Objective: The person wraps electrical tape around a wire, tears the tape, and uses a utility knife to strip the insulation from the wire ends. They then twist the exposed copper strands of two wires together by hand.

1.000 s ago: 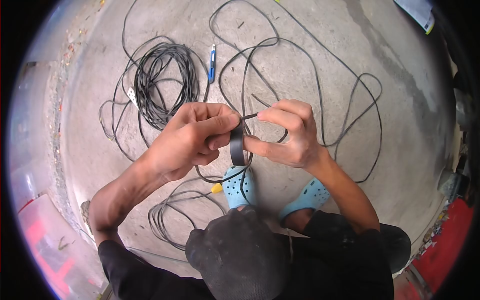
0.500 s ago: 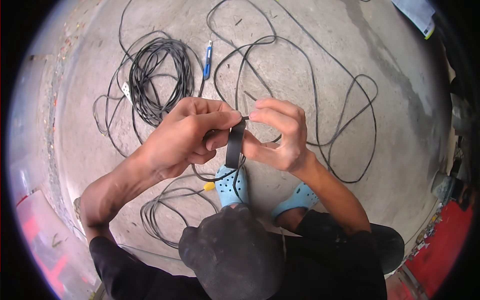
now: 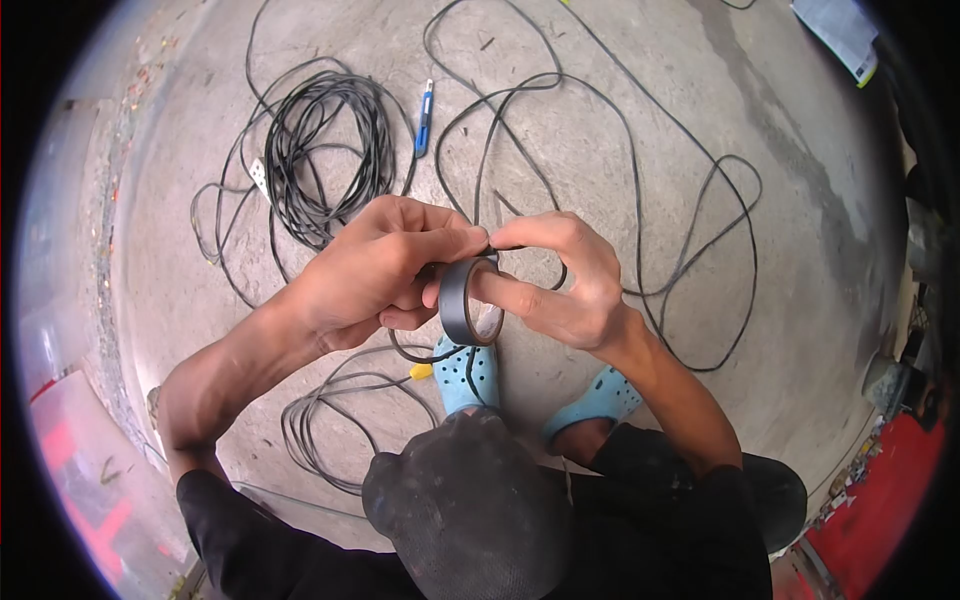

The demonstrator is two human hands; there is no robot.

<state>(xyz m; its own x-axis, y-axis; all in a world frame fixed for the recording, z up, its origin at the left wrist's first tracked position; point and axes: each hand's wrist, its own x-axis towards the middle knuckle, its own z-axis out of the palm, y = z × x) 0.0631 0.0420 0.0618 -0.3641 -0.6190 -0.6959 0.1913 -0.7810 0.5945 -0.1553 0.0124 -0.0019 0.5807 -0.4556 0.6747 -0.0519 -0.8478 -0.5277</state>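
My left hand is closed, thumb and forefinger pinching a dark cable that loops down below it. Just under that pinch hangs a roll of black tape, turned so its hollow core shows. The thumb of my right hand reaches into the core, while its forefinger meets the cable beside my left fingertips. Fingers hide the exact spot where tape and cable meet.
On the concrete floor lie a coiled black cable, a blue utility knife and long loose cable loops. A smaller grey coil with a yellow piece is near my light-blue clogs.
The tape roll has turned from edge-on to showing its open core. My right thumb has moved into the core, and its forefinger has come closer to my left fingertips.
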